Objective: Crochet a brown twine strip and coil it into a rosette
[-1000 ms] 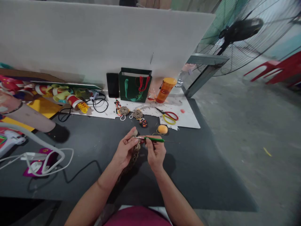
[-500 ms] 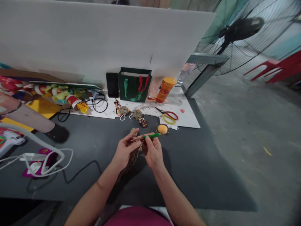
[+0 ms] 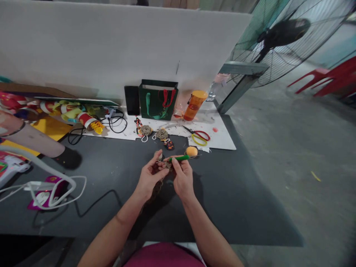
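My left hand point(image 3: 150, 177) pinches a brown crocheted twine strip point(image 3: 156, 188), which hangs down toward the dark tabletop. My right hand point(image 3: 182, 178) holds a green-handled crochet hook point(image 3: 178, 158) against the top of the strip, and the hook's tip is hidden among my fingers. A small pale round piece point(image 3: 159, 155) stands behind my left fingers. Just beyond my right hand, an orange ball point(image 3: 191, 151) rests on the table with a thin thread running toward the hook.
Behind my hands, a white sheet point(image 3: 211, 139) holds two twine rosettes with beads, scissors point(image 3: 198, 135), an orange bottle point(image 3: 195, 105) and a green paper bag point(image 3: 158, 101). Colourful crafts and cables lie left. A large fan point(image 3: 267, 40) stands right.
My hands have drawn closer together, and the hook has swung from nearly level to a shorter, more angled view, with its handle now close to the orange ball.
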Available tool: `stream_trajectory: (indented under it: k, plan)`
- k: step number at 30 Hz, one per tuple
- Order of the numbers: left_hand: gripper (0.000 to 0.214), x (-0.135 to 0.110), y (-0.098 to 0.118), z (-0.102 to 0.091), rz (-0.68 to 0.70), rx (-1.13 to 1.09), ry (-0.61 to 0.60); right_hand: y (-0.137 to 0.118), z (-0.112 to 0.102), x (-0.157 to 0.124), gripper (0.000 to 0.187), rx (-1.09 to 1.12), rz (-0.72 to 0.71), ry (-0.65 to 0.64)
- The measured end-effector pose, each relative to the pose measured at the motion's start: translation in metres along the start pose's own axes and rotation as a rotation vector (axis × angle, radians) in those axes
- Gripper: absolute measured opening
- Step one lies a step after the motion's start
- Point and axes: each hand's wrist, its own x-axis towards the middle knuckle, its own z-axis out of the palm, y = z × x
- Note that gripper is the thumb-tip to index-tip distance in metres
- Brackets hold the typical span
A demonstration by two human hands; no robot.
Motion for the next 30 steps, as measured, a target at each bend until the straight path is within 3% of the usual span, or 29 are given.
stream_trajectory:
  k: [13, 24, 30]
  plan:
    - [0.07, -0.0004, 0.0002, 0.0015, 0.056, -0.046, 0.071, -0.0051, -0.0041, -0.001, 0.006, -0.396, -0.273, -0.106]
    - [0.065, -0.0011, 0.0018, 0.0018, 0.002, -0.12, 0.003, -0.0017, -0.0073, 0.0017, 0.012, -0.151, -0.069, -0.07]
    - [0.061, -0.0016, 0.0029, 0.0009, -0.001, -0.133, -0.034, -0.0023, -0.0079, 0.003, 0.011, -0.16, -0.097, -0.104]
